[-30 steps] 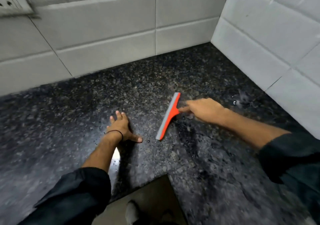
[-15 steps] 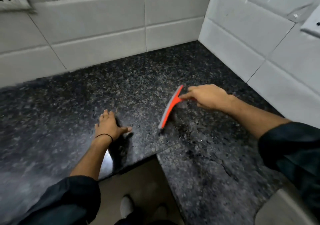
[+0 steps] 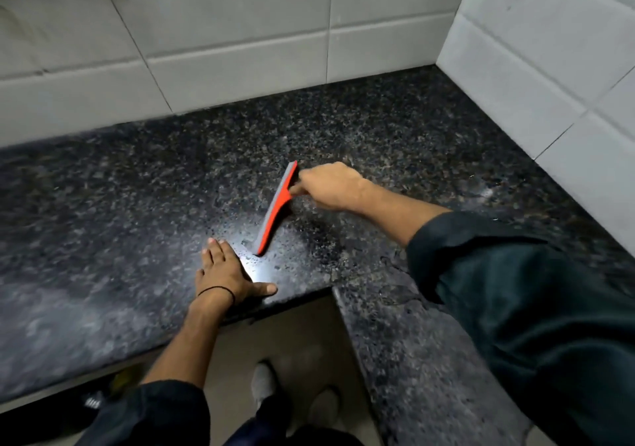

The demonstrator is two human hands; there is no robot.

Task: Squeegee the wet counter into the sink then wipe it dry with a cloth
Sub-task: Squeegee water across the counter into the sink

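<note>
Nearest, the left hand is laid flat with fingers spread on the speckled black counter, beside its front edge. Just beyond it to the right, the orange squeegee is pressed blade-down on the wet, glistening patch, its handle gripped in the closed right hand. Farthest back, white tiled walls are seen.

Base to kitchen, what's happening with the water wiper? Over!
Right hand gripping orange squeegee, blade on wet counter. Left hand flat on counter, empty, just beside blade's near end. No sink or cloth in view.
</note>
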